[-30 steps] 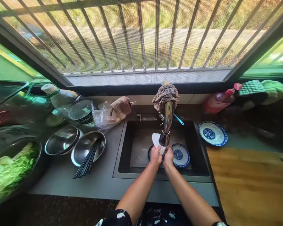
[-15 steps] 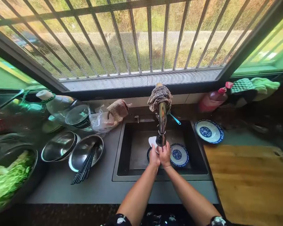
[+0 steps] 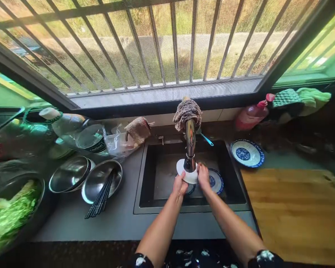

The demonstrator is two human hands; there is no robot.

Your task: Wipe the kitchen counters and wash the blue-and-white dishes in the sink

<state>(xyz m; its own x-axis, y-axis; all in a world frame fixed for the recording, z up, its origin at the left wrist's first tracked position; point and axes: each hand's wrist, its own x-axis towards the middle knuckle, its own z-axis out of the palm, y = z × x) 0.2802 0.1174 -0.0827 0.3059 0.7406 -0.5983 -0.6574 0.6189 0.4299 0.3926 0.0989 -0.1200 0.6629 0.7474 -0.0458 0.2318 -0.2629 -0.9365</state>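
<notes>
Below the spout of the metal faucet (image 3: 190, 139), both my hands grip a small white bowl (image 3: 191, 178) over the dark sink (image 3: 163, 193). My left hand (image 3: 180, 183) is closed on its near left edge, thumb on top. On the bowl's right side, the fingers of my right hand (image 3: 203, 174) curl against the rim, partly hidden. A blue-and-white plate (image 3: 218, 181) lies in the sink beneath my right hand. Another blue-rimmed dish shows partly under the bowl.
Left of the sink stand steel bowls (image 3: 69, 174), one holding black chopsticks (image 3: 102, 197), and a pot of leafy greens (image 3: 13, 212). On the right are a patterned plate (image 3: 247, 153), a wooden cutting board (image 3: 296, 212) and a pink soap bottle (image 3: 251, 116). A cloth (image 3: 187, 114) wraps the faucet.
The white bowl has turned and come up under the spout, showing much more of itself. My hands have moved apart, from close together to opposite sides of it.
</notes>
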